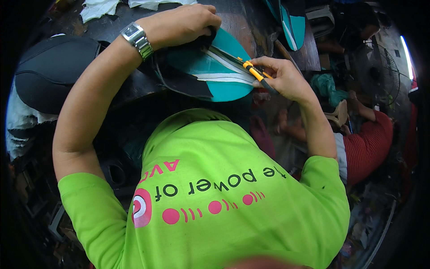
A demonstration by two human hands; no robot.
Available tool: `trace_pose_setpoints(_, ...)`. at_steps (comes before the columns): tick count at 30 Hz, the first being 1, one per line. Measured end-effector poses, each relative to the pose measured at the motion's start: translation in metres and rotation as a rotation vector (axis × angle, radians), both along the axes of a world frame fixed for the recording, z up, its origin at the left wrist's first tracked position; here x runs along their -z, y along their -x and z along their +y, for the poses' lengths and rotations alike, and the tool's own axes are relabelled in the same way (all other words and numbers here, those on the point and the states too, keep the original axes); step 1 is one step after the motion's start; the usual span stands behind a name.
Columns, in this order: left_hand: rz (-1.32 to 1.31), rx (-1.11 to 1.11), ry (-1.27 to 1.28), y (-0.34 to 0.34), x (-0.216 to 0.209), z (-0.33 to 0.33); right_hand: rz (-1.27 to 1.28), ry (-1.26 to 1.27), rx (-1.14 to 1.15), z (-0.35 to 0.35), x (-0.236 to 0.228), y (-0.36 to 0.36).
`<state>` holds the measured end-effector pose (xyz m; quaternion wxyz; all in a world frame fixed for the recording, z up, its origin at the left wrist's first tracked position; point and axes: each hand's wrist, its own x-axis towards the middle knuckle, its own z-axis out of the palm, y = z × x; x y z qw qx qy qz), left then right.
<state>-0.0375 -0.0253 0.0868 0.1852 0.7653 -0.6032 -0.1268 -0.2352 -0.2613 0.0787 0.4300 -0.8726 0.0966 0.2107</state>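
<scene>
A teal piece with white strips and black material along its edges [222,92] lies at the near side of the dark table. My left hand [197,22] reaches across its far left end, fingers curled down on black material; the fingertips are partly hidden. In my right hand [282,78] is a pliers-like tool with yellow-and-black handles [254,71]. Its long, narrow dark jaws point left across the teal piece, beside a white strip. Whether the jaws grip anything, I cannot tell.
A rounded black padded piece [56,71] sits at the left, above white fluffy material [27,119]. Another teal piece [293,33] lies at the back right. Beyond the table are a fan [376,71], a green plastic bag [329,88] and a person in red [369,145].
</scene>
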Motion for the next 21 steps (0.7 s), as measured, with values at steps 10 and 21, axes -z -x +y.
trace_pose_setpoints(10, -0.089, -0.658, 0.251, 0.049, -0.013, 0.078, -0.208, -0.719, 0.244, -0.026, -0.030, 0.020)
trace_pose_setpoints(21, -0.153, -0.363, 0.403, -0.002, 0.001, 0.015, -0.484, 0.634, 0.190, -0.016, 0.027, -0.127)
